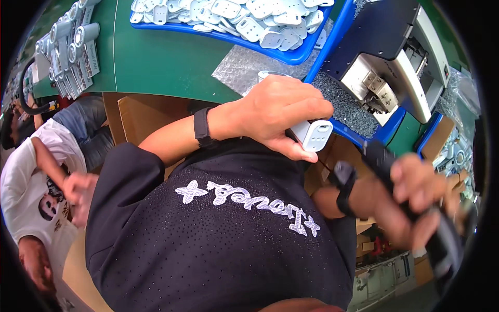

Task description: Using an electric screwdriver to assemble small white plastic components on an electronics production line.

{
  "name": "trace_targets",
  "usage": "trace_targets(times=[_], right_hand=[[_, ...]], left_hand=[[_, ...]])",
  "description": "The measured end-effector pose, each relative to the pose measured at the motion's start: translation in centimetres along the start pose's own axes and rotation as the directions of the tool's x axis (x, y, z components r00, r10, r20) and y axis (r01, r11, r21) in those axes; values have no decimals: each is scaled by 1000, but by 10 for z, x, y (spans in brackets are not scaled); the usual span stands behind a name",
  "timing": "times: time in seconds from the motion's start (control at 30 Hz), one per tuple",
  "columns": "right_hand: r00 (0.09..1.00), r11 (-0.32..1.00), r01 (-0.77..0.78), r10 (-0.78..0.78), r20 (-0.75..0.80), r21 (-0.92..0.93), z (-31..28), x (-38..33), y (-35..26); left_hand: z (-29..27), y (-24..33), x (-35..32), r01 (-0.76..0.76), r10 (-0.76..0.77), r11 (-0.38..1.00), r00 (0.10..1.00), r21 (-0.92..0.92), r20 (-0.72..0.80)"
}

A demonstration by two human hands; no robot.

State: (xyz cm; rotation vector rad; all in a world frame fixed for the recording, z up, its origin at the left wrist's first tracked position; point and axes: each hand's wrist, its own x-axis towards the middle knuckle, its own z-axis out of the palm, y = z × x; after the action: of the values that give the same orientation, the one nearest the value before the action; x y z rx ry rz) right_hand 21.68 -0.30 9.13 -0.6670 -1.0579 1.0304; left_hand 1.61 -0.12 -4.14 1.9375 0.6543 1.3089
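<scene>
My left hand point(283, 106) is closed around a pale grey handheld fan point(318, 136). The handle's white end plate, with a slot and several small holes, faces toward me. Part of a round head shows beyond my knuckles, and my fingers hide most of the handle. To the right, my right hand point(403, 208), smeared by motion, grips a black electric screwdriver point(379, 161). The screwdriver's nose points up and left, apart from the fan; its bit cannot be made out.
A blue tray point(218, 35) of white end plates sits on the green table point(156, 57) over bubble wrap point(234, 67). Loose screws point(351, 106) fill a blue bin under a screw feeder point(382, 31). Several fans point(86, 35) lie at far left, near another person point(41, 156).
</scene>
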Motion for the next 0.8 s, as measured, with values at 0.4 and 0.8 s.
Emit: trace_targets(times=[0.4,0.8], right_hand=[[906,979,-200,203,371,-49,22,5,-40],[955,997,-62,47,291,41,32,2,-31]], left_hand=[[1,1,1,-20,20,1000,1000,-15,-16],[1,1,2,-31,30,999,999,-9,-18]])
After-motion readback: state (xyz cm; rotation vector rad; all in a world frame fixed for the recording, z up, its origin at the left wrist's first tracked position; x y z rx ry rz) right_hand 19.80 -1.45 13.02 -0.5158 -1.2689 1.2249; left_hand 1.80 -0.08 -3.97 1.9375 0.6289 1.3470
